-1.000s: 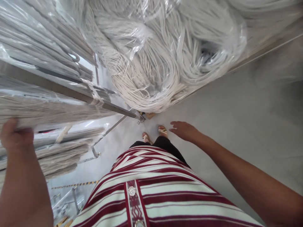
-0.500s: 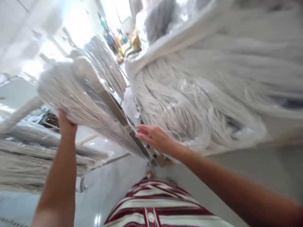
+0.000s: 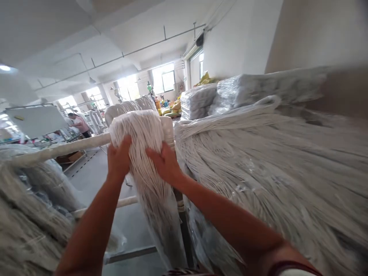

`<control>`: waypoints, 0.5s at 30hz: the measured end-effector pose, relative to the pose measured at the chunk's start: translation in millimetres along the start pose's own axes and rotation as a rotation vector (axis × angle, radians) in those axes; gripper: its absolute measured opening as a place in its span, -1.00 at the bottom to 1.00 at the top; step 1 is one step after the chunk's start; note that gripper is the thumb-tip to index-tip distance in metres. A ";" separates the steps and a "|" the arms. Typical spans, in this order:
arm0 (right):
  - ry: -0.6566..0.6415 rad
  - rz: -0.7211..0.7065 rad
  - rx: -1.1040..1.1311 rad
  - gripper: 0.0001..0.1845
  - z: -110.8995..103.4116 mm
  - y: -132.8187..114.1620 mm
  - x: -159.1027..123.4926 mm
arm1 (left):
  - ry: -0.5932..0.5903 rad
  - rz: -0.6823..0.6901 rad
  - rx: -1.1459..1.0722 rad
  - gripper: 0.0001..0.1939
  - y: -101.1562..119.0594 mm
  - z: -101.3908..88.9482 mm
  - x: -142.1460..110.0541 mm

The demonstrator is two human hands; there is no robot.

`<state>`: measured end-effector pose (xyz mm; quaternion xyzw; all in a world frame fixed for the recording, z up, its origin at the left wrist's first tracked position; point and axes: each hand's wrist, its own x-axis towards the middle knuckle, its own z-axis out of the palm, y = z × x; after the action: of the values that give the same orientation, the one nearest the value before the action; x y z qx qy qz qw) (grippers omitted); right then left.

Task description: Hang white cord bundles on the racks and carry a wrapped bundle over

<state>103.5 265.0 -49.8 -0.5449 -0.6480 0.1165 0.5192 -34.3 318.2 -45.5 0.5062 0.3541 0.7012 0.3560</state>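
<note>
Both hands are up on the bundle of white cords (image 3: 138, 134), which hangs draped over a wrapped rail (image 3: 57, 150) dead ahead at twelve o'clock. The left hand (image 3: 118, 161) presses its nine o'clock flank, fingers curled around the strands; the right hand (image 3: 163, 163) is spread flat on the three o'clock side, fingers wide against the cords. Neither hand is closed tight; they cradle it between them. A big wrapped heap of cords (image 3: 273, 161) lies at three o'clock, just beside it. To do this well, I'd say keep both palms level and squeeze evenly, so the loose strands below don't slide or snag on the post (image 3: 179, 203).
</note>
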 end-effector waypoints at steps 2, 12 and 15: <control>0.024 0.016 0.018 -0.48 -12.0 -13.3 24.2 | -0.039 -0.012 0.049 -0.57 11.4 13.4 26.2; 0.041 0.028 -0.126 -0.44 -20.4 6.1 46.9 | -0.093 0.122 0.463 -0.54 7.5 20.0 36.2; -0.086 -0.015 -0.150 -0.41 -36.3 12.2 45.7 | -0.130 0.047 0.257 -0.54 -3.0 10.9 30.4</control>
<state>145.8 292.4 -17.8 -0.5720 -0.6805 0.0871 0.4496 -30.5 347.2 -31.6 0.6001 0.4053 0.6238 0.2939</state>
